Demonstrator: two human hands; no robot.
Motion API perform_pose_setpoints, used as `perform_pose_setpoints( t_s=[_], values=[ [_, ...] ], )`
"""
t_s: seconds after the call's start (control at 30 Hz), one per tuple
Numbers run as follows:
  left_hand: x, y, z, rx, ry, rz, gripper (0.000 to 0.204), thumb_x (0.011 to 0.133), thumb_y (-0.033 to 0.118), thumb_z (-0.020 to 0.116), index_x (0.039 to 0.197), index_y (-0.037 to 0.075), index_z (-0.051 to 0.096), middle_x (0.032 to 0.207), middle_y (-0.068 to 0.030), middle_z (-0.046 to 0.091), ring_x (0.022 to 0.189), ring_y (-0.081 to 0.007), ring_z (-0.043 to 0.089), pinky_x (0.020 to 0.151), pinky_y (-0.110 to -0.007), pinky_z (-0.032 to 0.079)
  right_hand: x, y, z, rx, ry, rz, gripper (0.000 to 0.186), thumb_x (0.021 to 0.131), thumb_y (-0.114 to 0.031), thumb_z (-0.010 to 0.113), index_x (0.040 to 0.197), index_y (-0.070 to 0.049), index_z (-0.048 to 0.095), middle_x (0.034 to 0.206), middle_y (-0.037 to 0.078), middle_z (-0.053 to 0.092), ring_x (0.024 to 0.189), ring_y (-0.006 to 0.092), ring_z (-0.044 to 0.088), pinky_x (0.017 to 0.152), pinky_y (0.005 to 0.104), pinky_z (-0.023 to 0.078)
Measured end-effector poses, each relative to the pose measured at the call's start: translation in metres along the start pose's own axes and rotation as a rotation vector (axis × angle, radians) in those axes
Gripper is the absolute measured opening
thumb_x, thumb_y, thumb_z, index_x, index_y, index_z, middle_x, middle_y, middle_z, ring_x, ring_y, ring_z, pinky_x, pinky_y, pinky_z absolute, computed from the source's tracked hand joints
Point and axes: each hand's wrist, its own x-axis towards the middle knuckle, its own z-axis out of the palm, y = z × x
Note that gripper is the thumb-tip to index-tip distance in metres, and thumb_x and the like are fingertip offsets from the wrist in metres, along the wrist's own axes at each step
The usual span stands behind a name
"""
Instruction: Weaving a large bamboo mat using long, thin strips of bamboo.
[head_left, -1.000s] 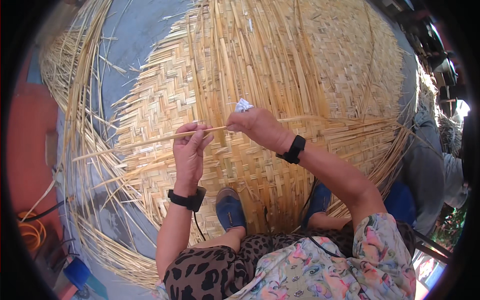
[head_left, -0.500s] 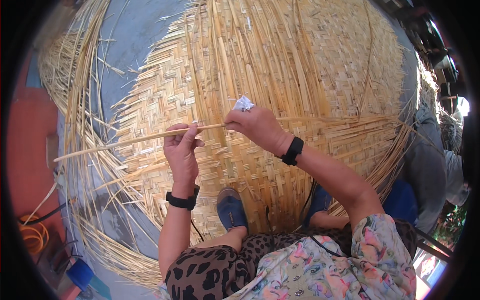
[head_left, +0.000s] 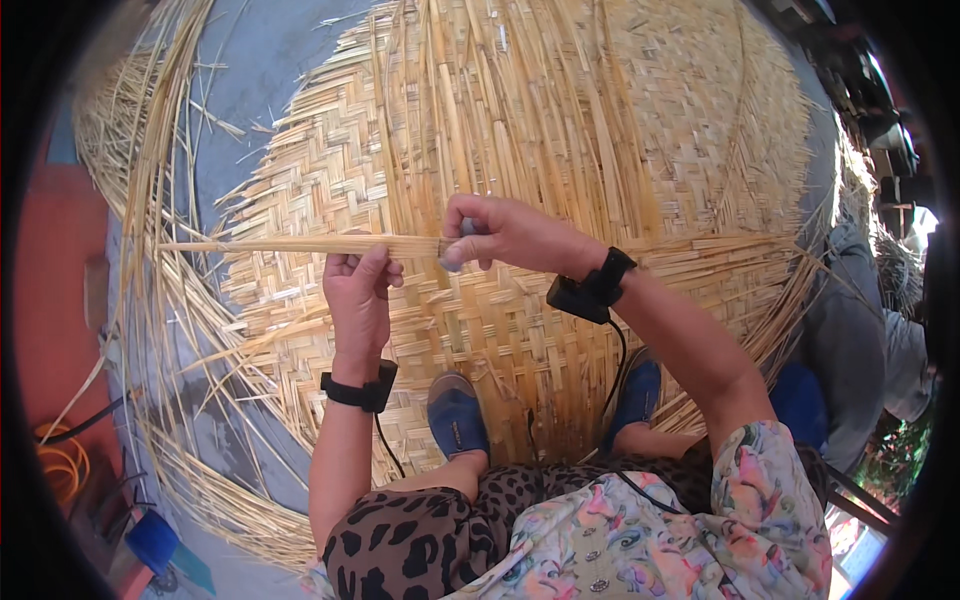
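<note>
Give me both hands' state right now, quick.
Left hand: closed, holding a straw-coloured strip.
Right hand: fingers curled at the strip; can't tell whether its grip is closed on it.

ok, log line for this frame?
left hand: pinching straw-coloured strip | right hand: at strip, with blurred grey item | woven mat: beneath both

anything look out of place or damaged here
Nothing looks plainly broken. The straw-coloured woven mat has a jagged left edge rather than a straight one, and long, thin straw-coloured strips lie scattered untidily over the grey floor beside it.
</note>
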Motion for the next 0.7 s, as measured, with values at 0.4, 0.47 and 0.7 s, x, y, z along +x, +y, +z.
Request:
perform_pose_setpoints(
  t_s=[0.4,0.47,0.7],
  values=[
    [0.089,-0.051,-0.042,0.917,0.007,-0.279,0.053,0.098,0.037,0.063,0.125,-0.007,0.05,0.097,-0.0052,0.065,0.082,-0.0164,0.062,0.075,-0.027,0.051,0.021,0.078,-0.03,0.126,0.598,0.303,0.029,0.102,-0.022,0.046,0.114,0.0,0.061,0.087,0.011,0.068,0.069,0.0165,0.068,0.061,0.0321,0.054],
    [0.107,-0.06,-0.041,1.05,-0.081,-0.39,0.048,0.099,0.038,0.061,0.115,-0.007,0.057,0.091,-0.0055,0.064,0.081,-0.014,0.062,0.072,-0.028,0.05,0.042,0.094,-0.019,-0.061,0.482,0.163,0.026,0.1,-0.021,0.047,0.105,0.0,0.06,0.085,0.017,0.067,0.072,0.0272,0.067,0.064,0.0397,0.053],
    [0.102,-0.029,-0.02,0.565,-0.041,-0.44,0.05,0.102,0.045,0.052,0.101,-0.002,0.069,0.092,-0.0109,0.069,0.081,-0.0165,0.064,0.076,-0.03,0.052,0.073,0.127,-0.027,-0.408,0.402,0.282,0.022,0.094,-0.018,0.048,0.098,0.0,0.061,0.089,0.023,0.067,0.084,0.0411,0.064,0.075,0.0488,0.05]
  ],
)
